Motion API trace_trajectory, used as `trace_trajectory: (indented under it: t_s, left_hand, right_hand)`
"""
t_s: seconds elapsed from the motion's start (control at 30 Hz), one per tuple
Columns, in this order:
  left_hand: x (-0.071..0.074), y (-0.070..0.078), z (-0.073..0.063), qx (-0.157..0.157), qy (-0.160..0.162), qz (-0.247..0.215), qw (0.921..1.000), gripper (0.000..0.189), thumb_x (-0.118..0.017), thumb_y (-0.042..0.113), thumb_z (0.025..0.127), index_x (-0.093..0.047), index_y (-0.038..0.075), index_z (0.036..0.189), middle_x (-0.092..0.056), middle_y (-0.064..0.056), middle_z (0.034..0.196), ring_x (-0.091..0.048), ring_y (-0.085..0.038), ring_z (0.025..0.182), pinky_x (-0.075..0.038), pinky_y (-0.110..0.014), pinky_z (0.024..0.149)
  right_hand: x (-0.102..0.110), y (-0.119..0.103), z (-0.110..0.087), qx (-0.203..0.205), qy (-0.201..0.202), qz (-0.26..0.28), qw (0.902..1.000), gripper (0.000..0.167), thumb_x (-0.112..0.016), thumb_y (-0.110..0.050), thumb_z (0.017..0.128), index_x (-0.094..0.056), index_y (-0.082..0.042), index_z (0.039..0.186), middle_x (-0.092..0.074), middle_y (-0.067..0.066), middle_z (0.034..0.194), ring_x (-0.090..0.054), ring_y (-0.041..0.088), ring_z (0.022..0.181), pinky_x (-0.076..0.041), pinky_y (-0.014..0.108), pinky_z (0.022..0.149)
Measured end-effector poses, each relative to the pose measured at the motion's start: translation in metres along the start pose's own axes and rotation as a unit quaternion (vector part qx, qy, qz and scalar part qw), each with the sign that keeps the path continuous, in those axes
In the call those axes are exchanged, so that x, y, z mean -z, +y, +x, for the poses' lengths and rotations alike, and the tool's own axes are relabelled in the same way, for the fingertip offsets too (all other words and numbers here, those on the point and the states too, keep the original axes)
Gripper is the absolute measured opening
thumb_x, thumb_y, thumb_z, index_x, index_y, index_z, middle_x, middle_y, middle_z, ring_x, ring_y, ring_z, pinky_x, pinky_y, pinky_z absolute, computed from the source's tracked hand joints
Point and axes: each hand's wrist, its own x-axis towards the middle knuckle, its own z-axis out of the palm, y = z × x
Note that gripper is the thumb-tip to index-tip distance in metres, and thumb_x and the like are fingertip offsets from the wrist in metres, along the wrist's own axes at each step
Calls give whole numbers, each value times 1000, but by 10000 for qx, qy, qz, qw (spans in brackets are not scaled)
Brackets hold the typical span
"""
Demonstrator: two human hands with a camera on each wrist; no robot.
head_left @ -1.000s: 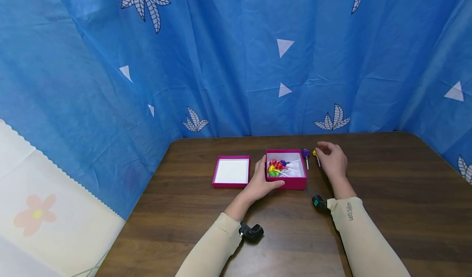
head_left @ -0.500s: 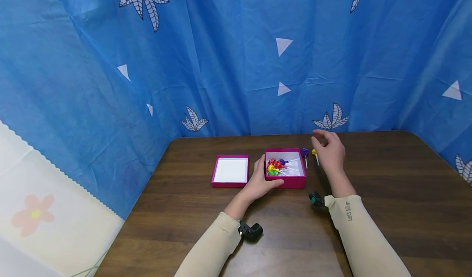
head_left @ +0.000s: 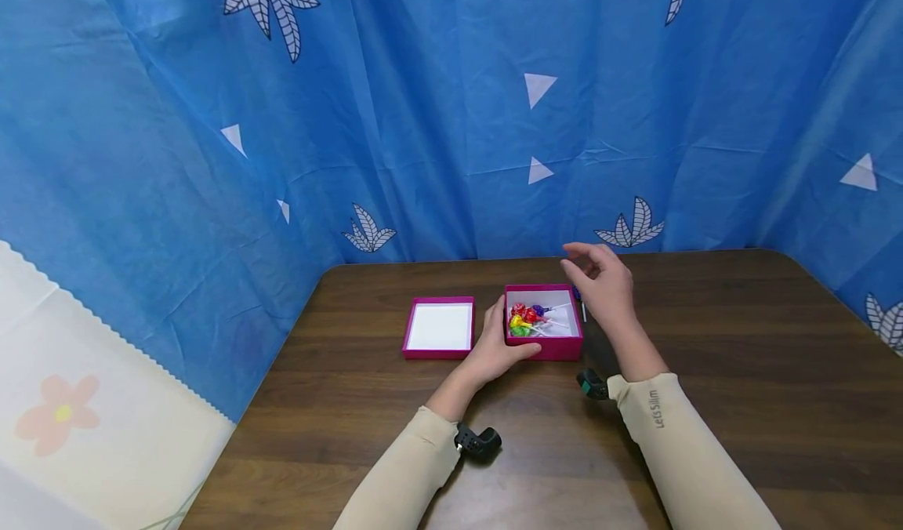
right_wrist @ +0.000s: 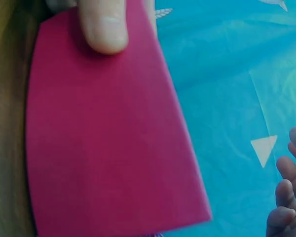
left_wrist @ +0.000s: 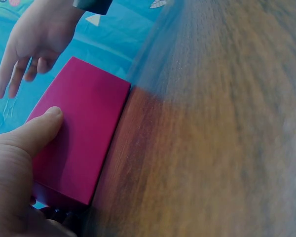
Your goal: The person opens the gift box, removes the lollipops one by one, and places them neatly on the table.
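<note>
A magenta box stands on the table with several wrapped lollipops inside, red, yellow, green and purple. My left hand grips its left side, the thumb across the front wall. Beyond the box's right edge my right hand hovers, fingers loosely bent and apart. Nothing shows between those fingers in the left wrist view, where the right hand hangs past the box. A purple lollipop beside the box is partly covered by the right hand. The right wrist view is mostly box wall.
To the left of the box lies a magenta lid, its white inside facing up. A blue curtain hangs behind the wooden table. A pale cloth is at the far left.
My right hand has lifted from beside the yellow lollipop and moved left, toward the purple one. The yellow lollipop, earlier visible on the table, is now out of sight. The left hand stays put.
</note>
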Motion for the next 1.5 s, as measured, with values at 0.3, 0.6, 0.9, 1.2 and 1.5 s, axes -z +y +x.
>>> trace_trajectory:
  t_s: [0.3,0.6,0.9,1.2,1.5]
  left_hand:
    - [-1,1,-1,-3,-15,8,10000,106,-77,42,84,-7,27,161,-16,-6,164,-29,-29,148,-35,-55,118]
    - [-3,3,-2,-81,-76,18,9999,103,-77,39,86,-7,24,161,-16,-7,164,-29,-29,147,-36,-53,118]
    - [-3,3,2,-90,-93,90,9999,105,-76,42,86,-5,24,161,-13,-8,165,-31,-29,146,-37,-52,118]
    - [-4,2,0,-98,-95,4,9999,104,-76,41,86,-5,26,161,-14,-7,165,-30,-28,146,-39,-50,117]
    - [0,2,-2,-37,-5,81,10000,106,-77,38,86,-5,23,161,-15,-8,164,-30,-30,147,-41,-50,115]
  right_hand:
    - [-7,3,-7,-218,-1306,17,9912,30,-70,-30,94,-70,-16,121,-71,9,119,-55,20,85,-48,21,69]
    - [-17,8,-14,-312,-1963,-182,9799,31,-74,-27,91,-71,-18,121,-72,8,118,-56,22,89,-50,25,73]
    - [-25,15,-18,-109,-1963,-881,9765,27,-77,-26,89,-74,-19,115,-73,7,106,-52,19,77,-46,25,63]
    - [-24,12,-19,66,-2266,-1171,9669,31,-79,-25,86,-76,-17,115,-74,5,106,-54,18,77,-46,25,65]
    - [-31,6,-16,386,-2771,-1838,9423,40,-82,-28,83,-73,-20,122,-72,6,119,-64,24,92,-55,42,82]
